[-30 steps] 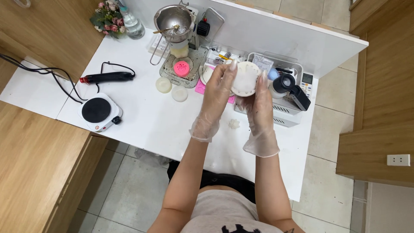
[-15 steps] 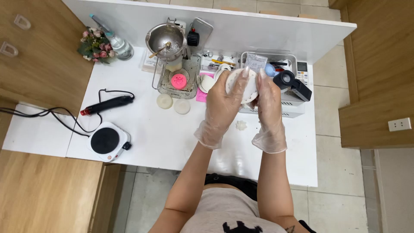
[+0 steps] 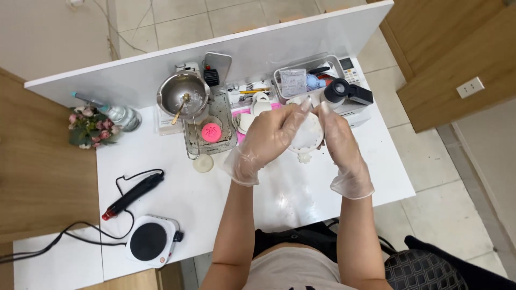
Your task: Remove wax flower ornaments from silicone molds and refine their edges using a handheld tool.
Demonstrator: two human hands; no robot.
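We hold the round white silicone mould (image 3: 307,135) between both gloved hands — left hand (image 3: 267,140) curled around its near side, right hand (image 3: 338,140) closed on the far edge — lifted above the white table (image 3: 161,193), seemingly to flex it.

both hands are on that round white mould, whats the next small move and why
Probably keep flexing the round white mould between the left hand and right hand, easing its edge outward. Both gloved hands grip it above the white table, and a small white piece lies just below it, which suggests the cast is being pressed out.
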